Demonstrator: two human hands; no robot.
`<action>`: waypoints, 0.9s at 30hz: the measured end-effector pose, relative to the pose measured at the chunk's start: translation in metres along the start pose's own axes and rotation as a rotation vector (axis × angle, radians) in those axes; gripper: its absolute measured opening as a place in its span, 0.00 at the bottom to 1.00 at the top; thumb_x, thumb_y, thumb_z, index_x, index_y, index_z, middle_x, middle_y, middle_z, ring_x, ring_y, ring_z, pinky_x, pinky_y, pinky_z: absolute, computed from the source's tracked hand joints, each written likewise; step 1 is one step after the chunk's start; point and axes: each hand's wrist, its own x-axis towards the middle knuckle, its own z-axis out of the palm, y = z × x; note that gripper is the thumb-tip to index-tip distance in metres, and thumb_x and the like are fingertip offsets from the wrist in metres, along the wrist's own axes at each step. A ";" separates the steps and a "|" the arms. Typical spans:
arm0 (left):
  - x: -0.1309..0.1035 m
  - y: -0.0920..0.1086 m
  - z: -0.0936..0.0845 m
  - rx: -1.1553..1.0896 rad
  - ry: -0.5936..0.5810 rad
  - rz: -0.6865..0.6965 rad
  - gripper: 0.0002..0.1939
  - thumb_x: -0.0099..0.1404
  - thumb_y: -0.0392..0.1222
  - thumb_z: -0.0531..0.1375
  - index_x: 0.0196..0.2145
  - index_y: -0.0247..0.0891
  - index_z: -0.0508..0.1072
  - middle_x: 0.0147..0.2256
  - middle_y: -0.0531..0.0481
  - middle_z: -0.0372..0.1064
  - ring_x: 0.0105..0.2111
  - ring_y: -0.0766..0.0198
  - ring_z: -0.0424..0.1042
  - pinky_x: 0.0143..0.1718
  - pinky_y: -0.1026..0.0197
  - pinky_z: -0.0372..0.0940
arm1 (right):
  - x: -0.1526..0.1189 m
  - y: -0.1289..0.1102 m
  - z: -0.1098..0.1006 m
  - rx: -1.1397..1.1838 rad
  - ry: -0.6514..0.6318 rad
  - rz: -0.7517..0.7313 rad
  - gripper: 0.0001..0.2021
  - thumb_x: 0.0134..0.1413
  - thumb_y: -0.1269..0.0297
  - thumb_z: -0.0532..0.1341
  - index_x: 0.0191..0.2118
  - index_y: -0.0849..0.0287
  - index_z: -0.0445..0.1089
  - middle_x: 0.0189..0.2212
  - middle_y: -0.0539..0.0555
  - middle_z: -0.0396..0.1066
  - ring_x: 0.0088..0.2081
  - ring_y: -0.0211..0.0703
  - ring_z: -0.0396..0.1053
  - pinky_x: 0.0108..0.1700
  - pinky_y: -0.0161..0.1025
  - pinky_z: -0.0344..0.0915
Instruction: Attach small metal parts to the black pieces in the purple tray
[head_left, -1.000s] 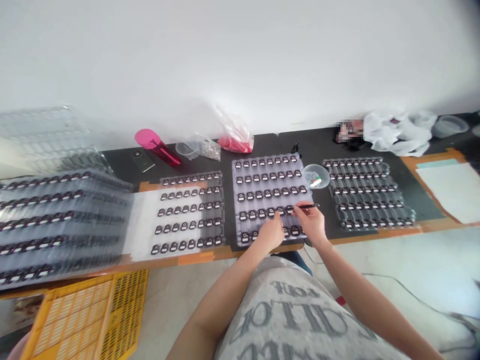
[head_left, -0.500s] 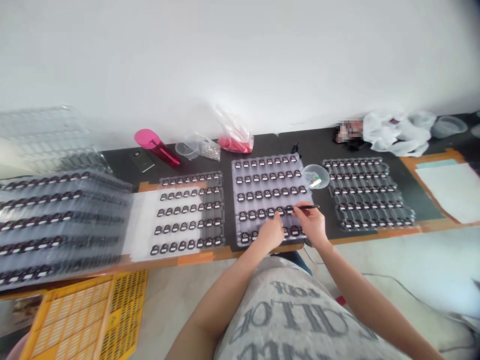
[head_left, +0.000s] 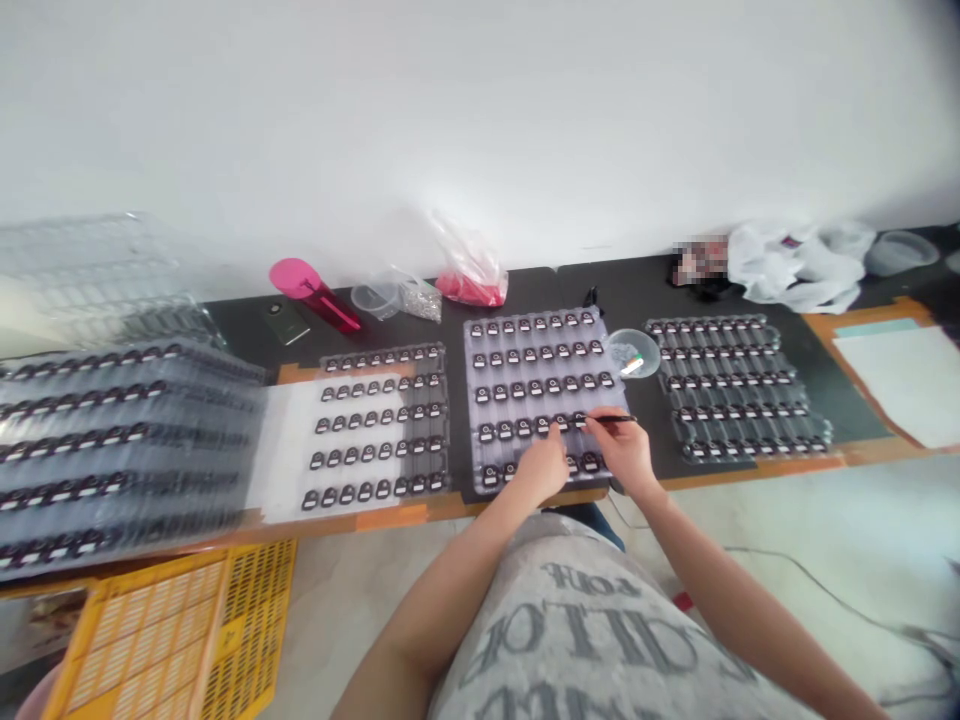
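Note:
A clear plastic tray (head_left: 517,405) with rows of small black parts lies in front of me. My left hand (head_left: 544,465) rests over its lower middle, a finger touching a part in the fourth row; whether it pinches anything is too small to tell. My right hand (head_left: 622,445) grips a thin black pen-like tool (head_left: 616,419), its tip at the right end of that same row. Just right of the tray sits a round clear dish (head_left: 634,355) with small bits inside.
Filled trays stand left (head_left: 367,425) and right (head_left: 742,385), with a tall tray stack (head_left: 187,430) far left. Behind are a pink bottle (head_left: 322,300), a bag of red material (head_left: 472,288) and white plastic bags (head_left: 799,265). A yellow crate (head_left: 247,620) is below the table.
The tool in my right hand has tilted slightly, its outer end a little lower. My left hand has stayed in place.

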 end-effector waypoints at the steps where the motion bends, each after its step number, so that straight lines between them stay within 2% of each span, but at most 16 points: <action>1: 0.000 0.000 0.000 -0.001 0.001 0.003 0.25 0.64 0.39 0.44 0.58 0.29 0.50 0.36 0.35 0.72 0.36 0.53 0.72 0.34 0.59 0.61 | 0.001 0.001 0.000 -0.015 -0.010 -0.010 0.11 0.49 0.57 0.59 0.34 0.59 0.68 0.33 0.55 0.72 0.33 0.45 0.73 0.38 0.41 0.69; 7: 0.000 0.000 0.000 -0.005 0.003 0.002 0.25 0.64 0.39 0.44 0.58 0.28 0.51 0.35 0.35 0.72 0.36 0.54 0.73 0.33 0.59 0.61 | 0.002 0.004 -0.001 0.008 -0.052 -0.014 0.11 0.49 0.56 0.59 0.34 0.59 0.68 0.34 0.55 0.72 0.33 0.44 0.73 0.38 0.41 0.69; 11: 0.000 0.000 0.000 0.002 0.003 0.004 0.25 0.64 0.39 0.44 0.58 0.29 0.50 0.36 0.36 0.72 0.36 0.55 0.72 0.34 0.60 0.61 | 0.002 -0.001 0.000 0.072 -0.030 0.016 0.12 0.47 0.55 0.60 0.33 0.58 0.69 0.33 0.54 0.72 0.31 0.44 0.73 0.36 0.40 0.69; 19: 0.000 -0.001 0.000 0.006 -0.012 -0.002 0.26 0.65 0.39 0.43 0.59 0.29 0.48 0.38 0.35 0.71 0.38 0.54 0.72 0.36 0.59 0.62 | 0.006 0.000 0.001 0.230 0.089 0.199 0.15 0.42 0.54 0.64 0.33 0.59 0.67 0.26 0.51 0.71 0.30 0.43 0.73 0.37 0.40 0.70; 27: 0.000 0.000 0.001 0.005 0.003 0.010 0.26 0.65 0.39 0.44 0.59 0.29 0.49 0.36 0.36 0.72 0.37 0.53 0.72 0.35 0.59 0.62 | 0.013 0.004 0.002 0.341 0.110 0.294 0.14 0.39 0.58 0.66 0.32 0.58 0.67 0.24 0.48 0.70 0.27 0.42 0.73 0.36 0.41 0.71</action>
